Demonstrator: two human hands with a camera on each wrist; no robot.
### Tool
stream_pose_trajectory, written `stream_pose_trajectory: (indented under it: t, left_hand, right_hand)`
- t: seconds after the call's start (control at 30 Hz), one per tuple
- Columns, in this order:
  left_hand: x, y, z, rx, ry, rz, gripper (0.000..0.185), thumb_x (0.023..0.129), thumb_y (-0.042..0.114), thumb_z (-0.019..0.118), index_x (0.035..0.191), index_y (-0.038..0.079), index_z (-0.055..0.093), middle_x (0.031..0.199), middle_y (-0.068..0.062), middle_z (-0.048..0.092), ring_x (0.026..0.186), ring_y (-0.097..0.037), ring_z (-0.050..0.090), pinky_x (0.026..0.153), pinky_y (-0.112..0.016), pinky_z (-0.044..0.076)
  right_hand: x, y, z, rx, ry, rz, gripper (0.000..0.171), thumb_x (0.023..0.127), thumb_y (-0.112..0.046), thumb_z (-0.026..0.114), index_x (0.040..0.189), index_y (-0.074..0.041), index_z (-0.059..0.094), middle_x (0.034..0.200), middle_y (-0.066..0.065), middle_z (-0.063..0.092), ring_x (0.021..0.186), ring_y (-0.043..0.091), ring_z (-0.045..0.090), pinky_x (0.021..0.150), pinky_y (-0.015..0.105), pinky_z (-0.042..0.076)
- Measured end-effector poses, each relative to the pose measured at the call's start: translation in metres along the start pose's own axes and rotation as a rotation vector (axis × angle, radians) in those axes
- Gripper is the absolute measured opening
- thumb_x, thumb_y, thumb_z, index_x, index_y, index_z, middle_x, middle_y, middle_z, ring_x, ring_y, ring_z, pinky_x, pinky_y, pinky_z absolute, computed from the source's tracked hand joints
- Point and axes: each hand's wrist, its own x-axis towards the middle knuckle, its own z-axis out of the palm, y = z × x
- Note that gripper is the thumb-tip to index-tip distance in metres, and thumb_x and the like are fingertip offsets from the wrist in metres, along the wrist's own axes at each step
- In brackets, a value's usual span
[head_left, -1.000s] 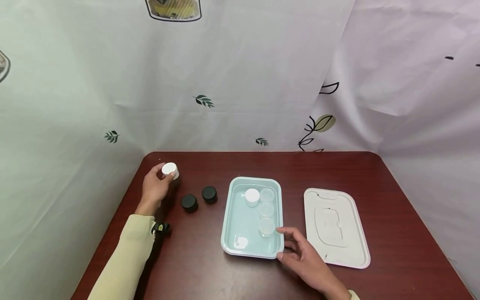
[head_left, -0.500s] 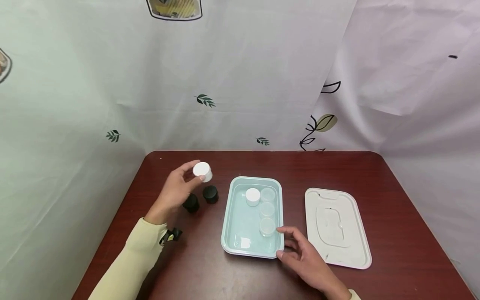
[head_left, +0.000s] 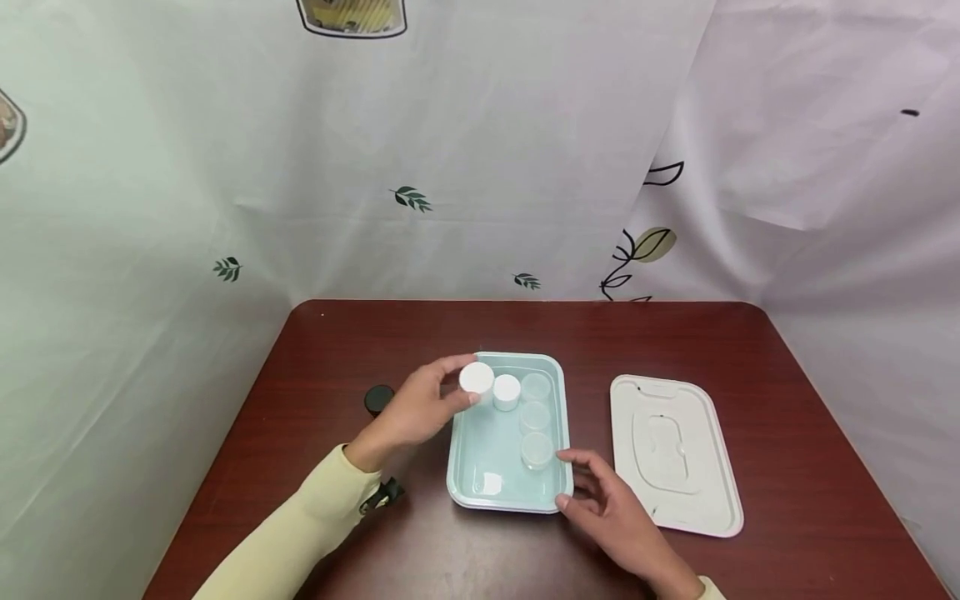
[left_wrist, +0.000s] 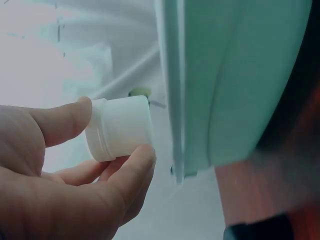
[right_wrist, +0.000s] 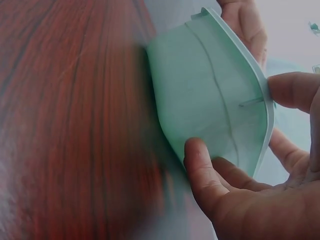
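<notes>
Counter (head_left: 375, 333): dark red wood grain, carries all below.

White lid (head_left: 675, 454): lies flat to the right of the tray, apart from it.

Mint-green tray (head_left: 487, 450): sits mid-counter; your right hand (head_left: 611, 521) rests at its near right corner, thumb and fingers on the rim, loosely spread, nothing pinched.

Your left hand (head_left: 416, 412): its grip closes thumb and fingers round a white jar (head_left: 476, 379), held just above the tray's far left corner.

Second white jar (head_left: 507, 392): stands in the tray, just beside the held one.

Three clear jars (head_left: 536, 419): in a row along the tray's right side.

Black jar (head_left: 378, 398): on the counter, left of your left hand.
</notes>
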Motion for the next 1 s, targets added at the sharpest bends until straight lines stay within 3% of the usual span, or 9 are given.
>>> stream_pose_trajectory:
  t: [0.23,0.57,0.87,1.0]
  left_hand:
    - [0.007,0.001,0.021,0.082,-0.098,0.024,0.054,0.099,0.014,0.075,0.150,0.007,0.057,0.145,-0.007,0.065,0.133,-0.027,0.065,0.104,-0.046,0.057]
    - [0.014,0.002,0.034,0.195,-0.184,0.046,0.051,0.095,0.008,0.078,0.143,0.004,0.061,0.142,-0.010,0.067,0.126,-0.028,0.068,0.102,-0.044,0.057]
    - [0.019,0.009,0.044,0.338,-0.215,0.085,0.041,0.091,0.002,0.079,0.129,-0.001,0.065,0.121,-0.012,0.071,0.105,-0.022,0.065,0.091,-0.040,0.055]
    - [0.020,0.012,0.049,0.390,-0.218,0.064,0.040,0.090,0.000,0.078,0.127,-0.002,0.064,0.118,-0.016,0.067,0.099,-0.023,0.062,0.087,-0.039,0.055]
  right_hand:
    - [0.000,0.001,-0.004,0.014,-0.006,0.010,0.048,0.101,-0.007,0.071,0.145,-0.007,0.053,0.154,0.021,0.050,0.130,0.025,0.065,0.092,0.029,0.061]
    - [0.000,0.001,-0.005,0.012,-0.014,-0.014,0.047,0.101,-0.005,0.070,0.145,-0.005,0.053,0.153,0.021,0.051,0.130,0.025,0.065,0.093,0.030,0.061]
    - [0.000,0.001,-0.006,0.019,-0.018,-0.011,0.048,0.100,-0.005,0.071,0.145,-0.005,0.053,0.153,0.022,0.052,0.129,0.021,0.066,0.092,0.030,0.061]
    - [0.000,0.001,-0.006,0.023,-0.017,-0.011,0.048,0.100,-0.005,0.071,0.145,-0.005,0.053,0.153,0.022,0.051,0.129,0.021,0.066,0.092,0.030,0.061]
